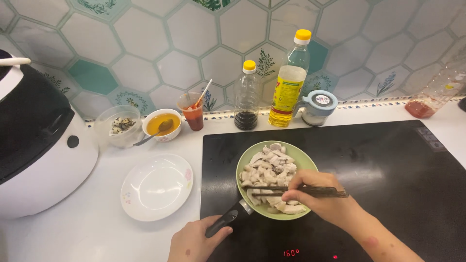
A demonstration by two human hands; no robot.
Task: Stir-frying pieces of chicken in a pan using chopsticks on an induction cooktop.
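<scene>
The person's left hand (194,241) enters from the bottom edge of the frame, back of the hand up, fingers curled shut around a dark handle, thumb lying along its near side. The right forearm reaches in from the lower right corner, angled up and to the left, bare to the edge of the frame, with a reddish mark showing near the wrist. The right hand (318,193) sits higher and further forward than the left, knuckles up, fingers bent and pinched closed on a pair of dark sticks held nearly level. The two hands are near each other but apart.
</scene>
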